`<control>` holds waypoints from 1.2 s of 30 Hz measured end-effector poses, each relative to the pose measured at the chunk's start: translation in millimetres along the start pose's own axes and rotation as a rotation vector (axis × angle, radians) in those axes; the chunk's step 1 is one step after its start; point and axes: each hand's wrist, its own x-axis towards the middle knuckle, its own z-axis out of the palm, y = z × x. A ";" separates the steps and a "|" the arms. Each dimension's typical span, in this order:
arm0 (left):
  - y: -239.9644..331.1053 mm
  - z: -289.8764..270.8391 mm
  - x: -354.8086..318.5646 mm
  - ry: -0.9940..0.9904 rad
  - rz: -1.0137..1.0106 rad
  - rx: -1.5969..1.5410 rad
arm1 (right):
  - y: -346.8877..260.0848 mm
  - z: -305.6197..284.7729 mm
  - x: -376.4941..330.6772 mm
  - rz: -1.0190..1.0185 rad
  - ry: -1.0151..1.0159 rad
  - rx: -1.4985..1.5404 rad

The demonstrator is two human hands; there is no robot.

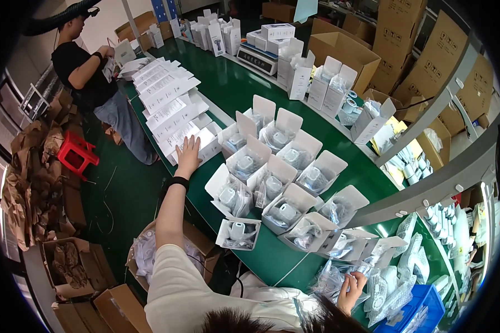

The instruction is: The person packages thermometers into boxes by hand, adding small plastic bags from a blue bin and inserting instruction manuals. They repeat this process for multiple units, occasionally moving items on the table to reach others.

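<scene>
My left hand (189, 155) reaches forward with fingers spread. It rests on the near end of a row of flat-lying white cartons (169, 114) along the table's left edge. Low on the right, my right hand (351, 289) has its fingers curled beside a clear plastic bag (329, 277); what they hold, if anything, is hidden. Between my hands stand several open white boxes (286, 213) with raised flaps. Each box I can see into holds a pale device in clear plastic.
Bubble-wrapped parts (384, 291) lie by a blue bin (419, 313). Metal frame bars (428, 183) cross at right. Upright white boxes (325, 86) and a scale (256, 60) line the far side. A co-worker (89, 72) stands far left, near a red stool (76, 154).
</scene>
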 end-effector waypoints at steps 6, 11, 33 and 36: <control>-1.9 -54.8 -32.2 0.498 -0.127 -0.229 | -5.3 -5.7 7.0 -0.056 -0.028 0.072; 74.0 -193.0 -142.3 0.957 -0.187 -0.576 | -21.3 -10.5 1.4 -0.112 -0.023 0.324; 311.7 -190.7 -328.2 -0.108 1.108 -1.139 | -50.6 -60.2 -12.8 0.230 -0.049 1.353; 311.4 -191.2 -325.9 -0.115 1.107 -1.141 | -47.9 -59.1 -12.4 0.163 -0.085 1.118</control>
